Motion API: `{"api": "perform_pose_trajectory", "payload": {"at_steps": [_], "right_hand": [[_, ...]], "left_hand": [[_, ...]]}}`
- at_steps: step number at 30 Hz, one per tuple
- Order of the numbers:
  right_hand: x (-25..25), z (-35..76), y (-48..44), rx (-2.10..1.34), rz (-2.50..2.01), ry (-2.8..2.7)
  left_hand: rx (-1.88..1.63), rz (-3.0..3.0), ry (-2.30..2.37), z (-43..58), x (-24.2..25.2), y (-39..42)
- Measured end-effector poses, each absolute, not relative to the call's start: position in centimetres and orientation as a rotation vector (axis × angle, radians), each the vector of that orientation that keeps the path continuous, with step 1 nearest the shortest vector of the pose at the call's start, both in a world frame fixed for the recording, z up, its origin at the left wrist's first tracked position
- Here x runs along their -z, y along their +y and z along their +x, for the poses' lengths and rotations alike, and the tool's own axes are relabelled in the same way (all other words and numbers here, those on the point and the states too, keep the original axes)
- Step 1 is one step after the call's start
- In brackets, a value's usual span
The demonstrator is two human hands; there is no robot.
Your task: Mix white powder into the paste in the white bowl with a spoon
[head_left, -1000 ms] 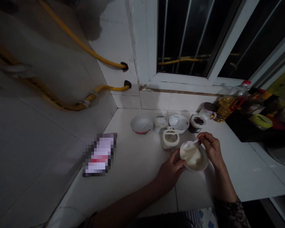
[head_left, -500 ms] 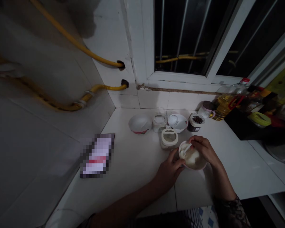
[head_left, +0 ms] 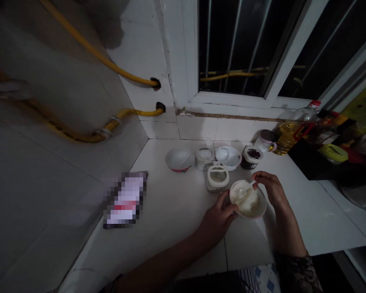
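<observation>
A small bowl (head_left: 260, 210) with a pale, creamy mass in it stands on the white counter (head_left: 177, 211). My left hand (head_left: 217, 220) grips the bowl's near left rim with closed fingers. My right hand (head_left: 270, 189) is at the bowl's far right side, pinched on the handle of a white spoon (head_left: 246, 190) whose tip lies in the creamy mass.
Behind the bowl stand a lidded jar (head_left: 217, 178), an empty white bowl (head_left: 179, 159), a small tub (head_left: 204, 158), another white bowl (head_left: 229, 157), a dark-filled jar (head_left: 251, 157) and an oil bottle (head_left: 293, 131). A blurred flat packet (head_left: 125, 199) lies left. A dark tray (head_left: 320, 162) sits right.
My right hand swept the spoon to the left across the bowl and has come back to the right rim. My left hand stays on the bowl.
</observation>
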State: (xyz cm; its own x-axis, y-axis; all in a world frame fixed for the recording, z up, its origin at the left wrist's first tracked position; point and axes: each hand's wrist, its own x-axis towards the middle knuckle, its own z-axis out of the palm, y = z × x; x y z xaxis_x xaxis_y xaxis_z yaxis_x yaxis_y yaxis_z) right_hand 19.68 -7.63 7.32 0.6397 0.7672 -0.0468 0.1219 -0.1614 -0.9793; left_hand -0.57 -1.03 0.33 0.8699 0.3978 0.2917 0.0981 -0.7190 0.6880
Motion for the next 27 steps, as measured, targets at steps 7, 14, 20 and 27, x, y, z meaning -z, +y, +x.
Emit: {"api": "perform_pose_trajectory", "payload": {"at_steps": [7, 14, 20, 27], "right_hand": [[-7.0, 20.4, -7.8, -0.647, -1.664, -0.73], [-7.2, 18.4, -7.7, -0.577, -1.799, -1.185], [-6.9, 18.3, -7.5, -0.766, -1.736, -0.95], [-6.8, 20.2, -7.6, -0.66, -1.674, -0.74]], "left_hand": [[-0.599, 2.312, 0.331, -0.6, 0.2, -1.0], [-0.599, 2.314, 0.337, -0.6, 0.0, -1.1], [-0.596, 2.313, 0.341, -0.6, 0.0, -1.1], [-0.613, 2.314, 0.327, -0.6, 0.4, -1.1]]}}
